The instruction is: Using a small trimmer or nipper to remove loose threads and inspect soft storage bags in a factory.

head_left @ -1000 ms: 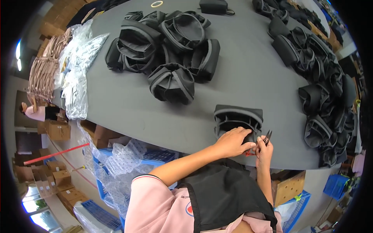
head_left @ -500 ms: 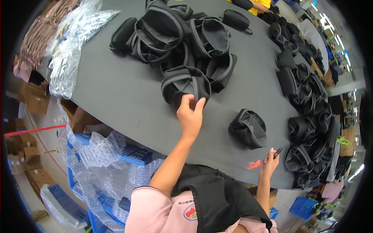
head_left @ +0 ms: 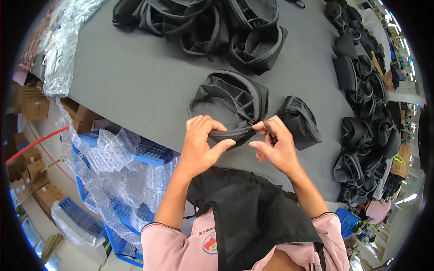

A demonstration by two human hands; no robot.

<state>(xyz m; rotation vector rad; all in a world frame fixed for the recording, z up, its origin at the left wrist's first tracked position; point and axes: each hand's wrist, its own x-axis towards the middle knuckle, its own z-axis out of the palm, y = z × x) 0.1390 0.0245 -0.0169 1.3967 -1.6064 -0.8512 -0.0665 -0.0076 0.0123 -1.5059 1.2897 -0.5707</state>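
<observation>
A black zippered pouch [head_left: 226,101] lies open in front of me, its inner dividers showing. My left hand [head_left: 201,144] is closed on its near rim, thumb below the zipper edge and fingers over the top. At the rim's right end, my right hand [head_left: 278,147] pinches the edge between thumb and fingertips. Tucked in that same hand is a small pair of scissors [head_left: 261,156], with an orange-red loop and a dark part between the fingers; most of it is hidden. Just right of the hands stands a second black pouch [head_left: 299,121].
More open black pouches [head_left: 257,47] are heaped at the table's far side. A long row of them [head_left: 361,131] lines the right edge. Clear plastic bags [head_left: 63,54] lie at the far left, and blue crates [head_left: 151,151] with bubble wrap stand left of my arm.
The pouch has come away from the heap toward me, its opening now facing up. My right hand has moved left and up to its rim, bringing the scissors. The view has shifted.
</observation>
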